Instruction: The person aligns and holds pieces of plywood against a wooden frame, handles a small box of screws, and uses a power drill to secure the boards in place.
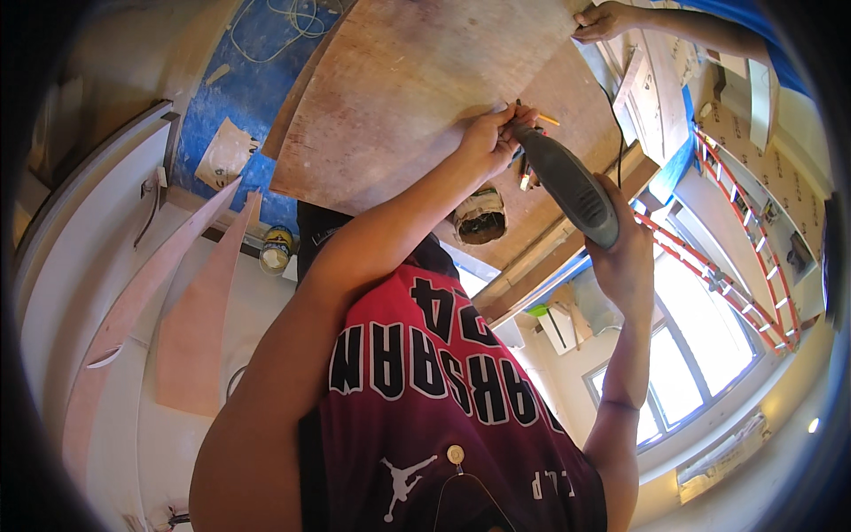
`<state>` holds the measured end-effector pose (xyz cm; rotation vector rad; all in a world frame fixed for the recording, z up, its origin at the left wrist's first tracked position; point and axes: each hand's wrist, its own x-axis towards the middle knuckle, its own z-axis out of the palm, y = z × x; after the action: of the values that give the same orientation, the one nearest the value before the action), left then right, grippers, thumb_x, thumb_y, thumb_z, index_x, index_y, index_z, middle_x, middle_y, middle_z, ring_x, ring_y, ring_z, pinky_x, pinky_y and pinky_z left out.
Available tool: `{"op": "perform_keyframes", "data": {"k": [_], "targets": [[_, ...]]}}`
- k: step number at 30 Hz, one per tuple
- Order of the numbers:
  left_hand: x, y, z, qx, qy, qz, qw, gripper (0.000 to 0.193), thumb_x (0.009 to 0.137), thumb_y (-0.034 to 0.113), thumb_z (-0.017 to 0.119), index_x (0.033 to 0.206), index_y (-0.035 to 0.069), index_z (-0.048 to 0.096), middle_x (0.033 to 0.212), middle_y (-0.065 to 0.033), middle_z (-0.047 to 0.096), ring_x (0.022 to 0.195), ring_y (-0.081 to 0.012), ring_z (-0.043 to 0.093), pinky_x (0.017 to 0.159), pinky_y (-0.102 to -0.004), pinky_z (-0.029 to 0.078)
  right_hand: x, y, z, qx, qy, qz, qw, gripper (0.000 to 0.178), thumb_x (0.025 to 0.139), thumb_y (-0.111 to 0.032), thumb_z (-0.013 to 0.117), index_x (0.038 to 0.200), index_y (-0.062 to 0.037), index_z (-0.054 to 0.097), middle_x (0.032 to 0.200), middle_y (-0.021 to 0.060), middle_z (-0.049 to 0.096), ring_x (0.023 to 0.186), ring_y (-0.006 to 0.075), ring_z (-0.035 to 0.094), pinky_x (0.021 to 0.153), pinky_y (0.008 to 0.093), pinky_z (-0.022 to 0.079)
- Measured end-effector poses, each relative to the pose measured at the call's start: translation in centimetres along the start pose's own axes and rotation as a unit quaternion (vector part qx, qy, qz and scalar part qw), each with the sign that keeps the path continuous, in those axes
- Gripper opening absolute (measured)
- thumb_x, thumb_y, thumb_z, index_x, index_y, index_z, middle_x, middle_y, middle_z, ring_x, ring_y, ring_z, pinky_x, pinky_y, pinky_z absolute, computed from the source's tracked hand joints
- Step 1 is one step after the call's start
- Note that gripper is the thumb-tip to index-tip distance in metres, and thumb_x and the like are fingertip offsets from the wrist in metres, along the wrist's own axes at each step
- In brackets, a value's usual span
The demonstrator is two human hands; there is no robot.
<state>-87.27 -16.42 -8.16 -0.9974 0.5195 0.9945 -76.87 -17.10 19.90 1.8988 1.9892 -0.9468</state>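
Note:
My right hand (622,253) is closed round the rear end of a dark grey handheld power tool (572,184) with vent slots. The tool slants up and left, its narrow nose over a thin plywood sheet (390,97). At that nose my left hand (495,140) has its fingers pinched together; what lies between them is hidden. A yellow pencil (549,119) shows just beyond those fingertips. Below the tool's nose, a cut-open tub (480,218) with dark insides stands near the sheet's close edge. Small items beside the tool are too small to name.
Another person's hand (605,21) touches the sheet's far right corner. A dark cord (619,133) runs along the right. Curved plywood strips (199,328) and a can (277,248) are at left, near blue sheeting (253,80). An orange ladder (745,226) stands right, by a window (678,377).

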Motion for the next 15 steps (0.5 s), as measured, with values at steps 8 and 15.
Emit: {"op": "perform_keyframes", "data": {"k": [8,15], "targets": [[0.8,-0.1,-0.1,-0.007,-0.022,0.0,1.0,0.018,0.107,0.004,0.058,0.12,-0.007,0.057,0.118,-0.0211,0.068,0.117,-0.0353,0.072,0.104,-0.0387,0.063,-0.3,1.0,-0.4,0.021,0.025,0.011,0.999,0.07,0.081,0.011,0.068,0.147,-0.0091,0.056,0.118,0.0217,0.076,0.109,0.0375,0.075,0.092,0.0431,0.06],[0.6,-0.3,0.5,-0.05,-0.023,-0.003,0.998,0.018,0.108,0.003,0.056,0.121,-0.009,0.054,0.119,-0.023,0.065,0.115,-0.0368,0.071,0.105,-0.0408,0.062,-1.0,1.4,-0.1,0.018,0.055,-0.002,0.998,0.072,0.079,0.011,0.069,0.147,-0.009,0.056,0.118,0.0209,0.076,0.11,0.0374,0.075,0.093,0.0431,0.06]]}}
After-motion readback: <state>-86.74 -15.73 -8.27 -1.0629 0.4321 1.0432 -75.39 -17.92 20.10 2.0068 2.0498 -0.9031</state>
